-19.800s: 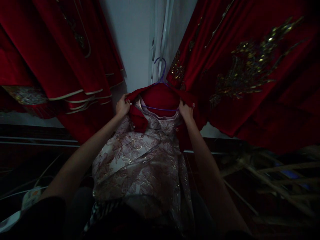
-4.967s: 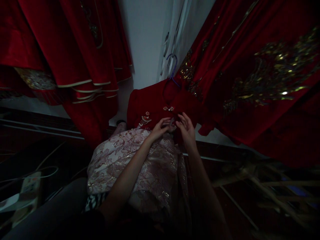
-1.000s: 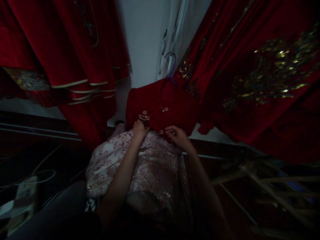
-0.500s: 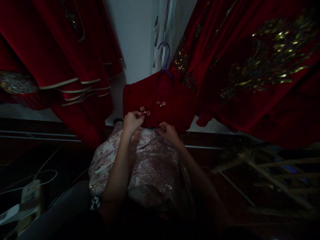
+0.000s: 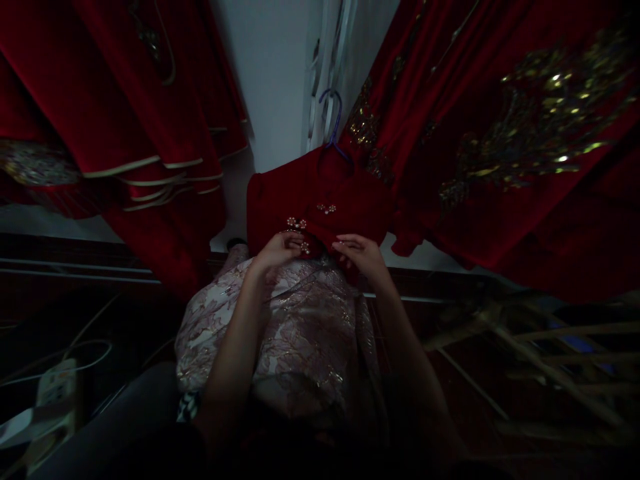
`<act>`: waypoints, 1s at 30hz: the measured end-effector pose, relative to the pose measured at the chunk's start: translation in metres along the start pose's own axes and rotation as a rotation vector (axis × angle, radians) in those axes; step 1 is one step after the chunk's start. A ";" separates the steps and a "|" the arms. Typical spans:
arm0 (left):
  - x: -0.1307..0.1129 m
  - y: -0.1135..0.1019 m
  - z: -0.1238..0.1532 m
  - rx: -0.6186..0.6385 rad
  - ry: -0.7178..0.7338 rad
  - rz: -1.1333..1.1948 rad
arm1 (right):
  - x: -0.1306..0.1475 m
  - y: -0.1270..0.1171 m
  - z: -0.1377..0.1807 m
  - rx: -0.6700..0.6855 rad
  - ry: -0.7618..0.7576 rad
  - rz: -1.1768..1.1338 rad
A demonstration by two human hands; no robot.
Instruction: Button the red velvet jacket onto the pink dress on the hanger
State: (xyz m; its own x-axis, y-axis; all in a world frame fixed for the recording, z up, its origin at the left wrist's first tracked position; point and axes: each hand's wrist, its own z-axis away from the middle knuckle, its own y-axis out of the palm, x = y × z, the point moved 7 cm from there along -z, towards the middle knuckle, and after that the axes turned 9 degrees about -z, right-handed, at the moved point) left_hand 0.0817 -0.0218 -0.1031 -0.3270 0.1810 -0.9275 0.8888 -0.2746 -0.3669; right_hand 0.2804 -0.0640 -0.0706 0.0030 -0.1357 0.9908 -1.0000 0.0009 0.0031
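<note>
A red jacket (image 5: 283, 193) hangs from a dark blue hanger (image 5: 336, 120) in front of me. Pale beaded flower fastenings (image 5: 327, 209) run down its front. My left hand (image 5: 279, 252) is closed on the jacket's front edge beside the lower flowers, its fingertips partly hidden by the cloth. At the opposite side of the front, my right hand (image 5: 361, 253) has its fingers apart, close to or touching the jacket's lower part. Below both hands lies pinkish floral brocade cloth (image 5: 305, 320) with shiny threads.
Red garments with pale piping (image 5: 150, 100) hang at left. Another red garment with gold sequins (image 5: 560, 113) hangs at right. A power strip (image 5: 57, 387) with a white cable lies lower left. A wooden slatted frame (image 5: 545, 360) stands lower right.
My right hand has risen from the jacket's lower edge, moved right and spread its fingers. My left hand has shifted slightly right and down, and another flower fastening shows beside it.
</note>
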 end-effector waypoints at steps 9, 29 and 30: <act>-0.026 -0.003 0.008 -0.329 0.402 -0.624 | -0.015 0.033 0.002 0.104 0.075 -0.181; -0.026 0.027 0.009 -0.226 0.379 -0.968 | -0.001 -0.002 -0.003 -0.202 -0.383 0.281; -0.027 0.027 0.009 -0.232 0.382 -0.966 | -0.001 -0.003 -0.003 -0.193 -0.375 0.289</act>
State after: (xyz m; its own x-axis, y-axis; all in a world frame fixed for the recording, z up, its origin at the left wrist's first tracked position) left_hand 0.1114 -0.0430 -0.0881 -0.8397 0.5213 -0.1519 0.3590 0.3232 -0.8756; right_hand 0.2830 -0.0607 -0.0708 -0.3097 -0.4493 0.8380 -0.9414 0.2688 -0.2037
